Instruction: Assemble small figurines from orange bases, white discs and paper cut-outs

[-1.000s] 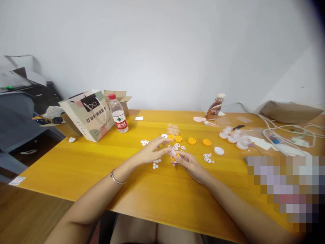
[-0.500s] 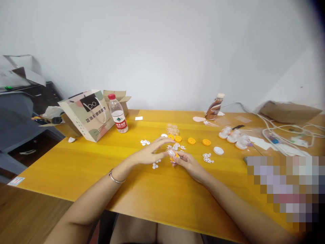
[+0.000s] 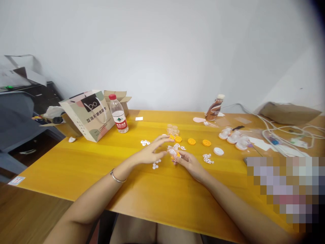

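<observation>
Small orange-and-white part (image 3: 174, 153) between left hand (image 3: 149, 152) and right hand (image 3: 189, 162)

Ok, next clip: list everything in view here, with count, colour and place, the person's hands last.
table: one, yellow wood, fills the lower frame
paper bag: one, beige with a dark logo, far left
cardboard box: one, brown, open, behind the bag
water bottle: one, clear with red cap, beside the bag
brown drink bottle: one, white cap, far edge
orange discs: about three loose, in a row past the hands
white round cap: one, right of the discs
small white pieces: several, scattered around the hands
cables: white tangle, right
left hand: fingers spread, tips at the held piece
right hand: pinching a small orange and white piece
</observation>
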Demonstrator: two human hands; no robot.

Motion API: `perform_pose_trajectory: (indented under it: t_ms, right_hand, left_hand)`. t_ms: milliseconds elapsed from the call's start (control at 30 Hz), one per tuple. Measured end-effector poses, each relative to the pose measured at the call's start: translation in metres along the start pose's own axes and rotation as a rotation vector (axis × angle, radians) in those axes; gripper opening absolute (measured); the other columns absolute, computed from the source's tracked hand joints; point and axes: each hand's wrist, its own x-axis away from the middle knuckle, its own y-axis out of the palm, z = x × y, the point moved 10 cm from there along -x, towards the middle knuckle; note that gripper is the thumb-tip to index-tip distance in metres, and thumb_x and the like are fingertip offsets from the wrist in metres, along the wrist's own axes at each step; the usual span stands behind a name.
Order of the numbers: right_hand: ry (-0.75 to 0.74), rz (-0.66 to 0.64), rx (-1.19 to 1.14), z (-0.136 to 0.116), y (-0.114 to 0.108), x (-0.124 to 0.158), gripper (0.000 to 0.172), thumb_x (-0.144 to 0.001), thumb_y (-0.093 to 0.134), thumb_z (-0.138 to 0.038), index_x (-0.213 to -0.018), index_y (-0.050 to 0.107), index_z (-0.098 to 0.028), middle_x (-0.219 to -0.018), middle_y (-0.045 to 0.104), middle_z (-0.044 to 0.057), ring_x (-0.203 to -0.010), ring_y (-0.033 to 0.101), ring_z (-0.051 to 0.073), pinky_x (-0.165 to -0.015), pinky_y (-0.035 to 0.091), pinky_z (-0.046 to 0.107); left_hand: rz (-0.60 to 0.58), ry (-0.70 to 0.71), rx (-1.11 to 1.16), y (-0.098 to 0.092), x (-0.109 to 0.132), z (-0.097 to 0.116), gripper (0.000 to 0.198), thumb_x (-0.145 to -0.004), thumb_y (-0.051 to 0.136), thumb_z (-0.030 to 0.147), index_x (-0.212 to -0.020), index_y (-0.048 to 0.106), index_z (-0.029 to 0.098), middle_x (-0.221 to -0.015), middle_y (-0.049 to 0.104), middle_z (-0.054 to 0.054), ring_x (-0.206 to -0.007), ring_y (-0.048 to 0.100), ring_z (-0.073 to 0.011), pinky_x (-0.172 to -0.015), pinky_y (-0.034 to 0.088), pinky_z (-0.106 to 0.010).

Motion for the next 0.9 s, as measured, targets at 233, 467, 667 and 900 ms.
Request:
perform_pose_trajectory:
  t_ms: [233, 467, 667, 900]
  right_hand:
    - [-0.011, 0.022, 0.081, -0.001, -0.001, 0.000, 0.034, -0.075, 0.055, -0.042, -0.098, 0.059, -0.018, -0.069, 0.056, 0.000, -0.066, 0.053, 0.015, -0.067, 0.044, 0.028]
    - [-0.020, -0.002, 0.046, -0.004, 0.000, 0.002, 0.032, -0.073, 0.055, -0.045, -0.089, 0.060, -0.017, -0.068, 0.053, 0.000, -0.062, 0.051, 0.014, -0.061, 0.044, 0.027]
    - [-0.055, -0.028, 0.027, -0.009, 0.005, 0.004, 0.029, -0.077, 0.053, -0.040, -0.094, 0.056, -0.018, -0.069, 0.053, 0.000, -0.063, 0.052, 0.013, -0.062, 0.044, 0.026]
    - [-0.210, 0.236, 0.269, -0.022, -0.038, 0.001, 0.025, -0.077, 0.053, -0.036, -0.097, 0.049, -0.021, -0.098, 0.059, 0.004, -0.087, 0.055, 0.017, -0.079, 0.042, 0.031]
  left_hand:
    - [-0.003, 0.032, -0.005, 0.004, 0.000, 0.006, 0.027, -0.084, 0.044, 0.028, -0.107, 0.055, 0.022, -0.105, 0.058, -0.007, -0.094, 0.054, -0.0159, -0.083, 0.041, -0.030]
    - [0.020, -0.099, 0.014, 0.015, 0.000, -0.010, 0.030, -0.084, 0.043, 0.039, -0.087, 0.060, 0.014, -0.076, 0.064, -0.003, -0.064, 0.056, -0.0114, -0.062, 0.044, -0.023]
    - [0.135, 0.044, -0.100, 0.009, 0.003, 0.012, 0.024, -0.083, 0.046, 0.032, -0.089, 0.058, 0.013, -0.075, 0.061, -0.004, -0.065, 0.054, -0.0118, -0.064, 0.044, -0.024]
    - [0.256, 0.057, -0.116, -0.005, 0.005, 0.014, 0.038, -0.086, 0.043, 0.033, -0.121, 0.043, 0.020, -0.116, 0.052, -0.008, -0.107, 0.047, -0.0186, -0.094, 0.036, -0.034]
